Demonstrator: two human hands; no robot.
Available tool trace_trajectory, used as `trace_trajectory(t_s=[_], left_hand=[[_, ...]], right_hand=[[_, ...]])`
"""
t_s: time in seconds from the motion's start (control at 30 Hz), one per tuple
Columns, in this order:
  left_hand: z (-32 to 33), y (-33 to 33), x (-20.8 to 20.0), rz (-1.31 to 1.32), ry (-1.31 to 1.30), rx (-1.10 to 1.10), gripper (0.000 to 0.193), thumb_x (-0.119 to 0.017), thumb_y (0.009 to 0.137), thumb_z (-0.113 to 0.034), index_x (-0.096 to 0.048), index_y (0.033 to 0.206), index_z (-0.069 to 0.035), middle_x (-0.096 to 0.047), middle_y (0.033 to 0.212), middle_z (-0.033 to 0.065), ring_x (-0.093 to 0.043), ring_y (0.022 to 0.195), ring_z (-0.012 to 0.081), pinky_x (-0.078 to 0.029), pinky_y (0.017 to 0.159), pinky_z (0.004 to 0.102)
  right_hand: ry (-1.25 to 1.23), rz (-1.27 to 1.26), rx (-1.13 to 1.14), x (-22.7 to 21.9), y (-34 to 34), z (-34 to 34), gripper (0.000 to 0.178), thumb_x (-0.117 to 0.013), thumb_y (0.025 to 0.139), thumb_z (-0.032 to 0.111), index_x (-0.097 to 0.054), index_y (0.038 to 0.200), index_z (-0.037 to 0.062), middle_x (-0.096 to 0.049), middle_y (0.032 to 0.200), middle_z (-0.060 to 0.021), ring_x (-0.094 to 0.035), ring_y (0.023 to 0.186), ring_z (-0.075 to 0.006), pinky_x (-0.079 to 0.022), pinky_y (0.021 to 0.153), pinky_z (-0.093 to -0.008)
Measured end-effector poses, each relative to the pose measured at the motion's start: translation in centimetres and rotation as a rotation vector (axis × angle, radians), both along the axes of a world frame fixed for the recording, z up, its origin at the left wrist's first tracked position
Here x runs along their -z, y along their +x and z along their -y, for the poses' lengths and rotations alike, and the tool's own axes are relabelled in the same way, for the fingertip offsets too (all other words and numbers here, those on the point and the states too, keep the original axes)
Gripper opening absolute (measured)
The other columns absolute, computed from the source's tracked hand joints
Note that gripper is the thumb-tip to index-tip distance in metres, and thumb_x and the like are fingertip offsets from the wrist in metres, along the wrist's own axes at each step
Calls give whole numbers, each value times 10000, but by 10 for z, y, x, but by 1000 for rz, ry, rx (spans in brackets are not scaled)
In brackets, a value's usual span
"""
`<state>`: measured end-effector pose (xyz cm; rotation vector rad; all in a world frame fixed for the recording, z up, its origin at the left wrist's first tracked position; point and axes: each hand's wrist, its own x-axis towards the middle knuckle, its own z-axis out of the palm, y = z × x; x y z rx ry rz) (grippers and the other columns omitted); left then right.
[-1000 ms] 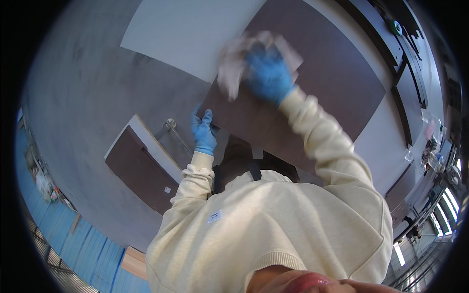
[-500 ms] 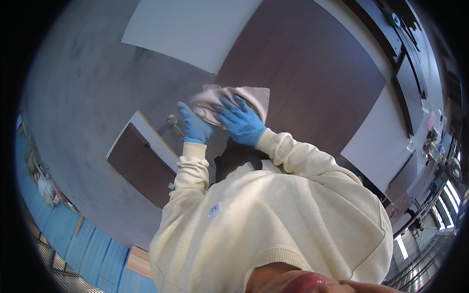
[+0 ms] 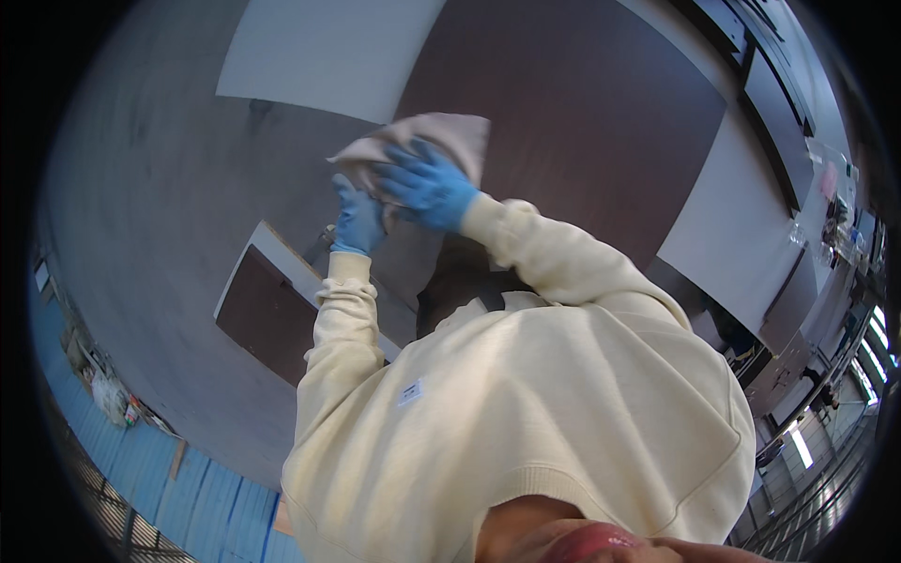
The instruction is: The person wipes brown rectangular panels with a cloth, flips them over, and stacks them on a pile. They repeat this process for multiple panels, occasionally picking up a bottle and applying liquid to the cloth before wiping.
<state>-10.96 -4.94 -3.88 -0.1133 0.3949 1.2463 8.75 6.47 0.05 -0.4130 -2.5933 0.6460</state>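
Note:
A pale pinkish-grey cloth (image 3: 455, 133) is bunched between my two blue-gloved hands, its upper right corner spread out over the edge of a large dark brown panel (image 3: 563, 122). My right hand (image 3: 427, 188) lies across the cloth from the right, fingers a little apart and bent onto it; its thumb is hidden. At the cloth's lower left, my left hand (image 3: 358, 218) grips it with the thumb pointing up and the other fingers mostly covered.
White boards (image 3: 319, 56) flank the brown panel. A smaller brown panel (image 3: 267, 319) with a pale edge is left of my left forearm. Dark strips (image 3: 774, 117) lie at the far right, near plastic bags and small items (image 3: 835, 220). Blue sheeting (image 3: 188, 497) borders the grey floor.
Both hands and the cloth have moved up and slightly left in the picture. The cloth's left side has swung outward and is less crumpled. The view has shifted a little.

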Motion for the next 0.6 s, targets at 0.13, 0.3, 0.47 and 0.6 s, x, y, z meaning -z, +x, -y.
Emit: trace_trajectory(t_s=[0.13, 0.3, 0.47, 0.6], left_hand=[[-9, 9, -25, -494, -422, -62, 1030, -186, 942, -860, -407, 1554, -61, -468, 1549, 176, -464, 1398, 336, -351, 1184, 483], [-30, 37, -60, -468, -515, 0, 1045, -136, 954, -843, -401, 1550, -27, -447, 1560, 188, -417, 1439, 353, -304, 1229, 533], [-35, 45, -47, -760, -577, -64, 526, -621, 1020, -434, -578, 1384, -57, -642, 1329, 119, -636, 1184, 302, -528, 1057, 466], [-30, 41, -23, -749, -581, -135, 403, -715, 988, -314, -625, 1309, -88, -688, 1233, 81, -688, 1081, 271, -587, 968, 425]], right_hand=[[-35, 0, 16, 2, -23, -7, 492, -648, 917, 423, -665, 1321, 142, -534, 1521, -106, -397, 1495, -328, -165, 1265, -606], [-42, 188, 321, -24, 165, 41, 520, -708, 864, 334, -676, 1325, 96, -575, 1482, -131, -411, 1489, -357, -178, 1255, -616], [38, 386, 853, -22, 343, 80, 540, -577, 958, 332, -599, 1421, 55, -401, 1637, -150, -295, 1549, -385, -154, 1244, -593], [40, 379, 959, -8, 326, 82, 563, -568, 957, 329, -567, 1447, 52, -367, 1655, -153, -270, 1557, -383, -138, 1237, -610]])
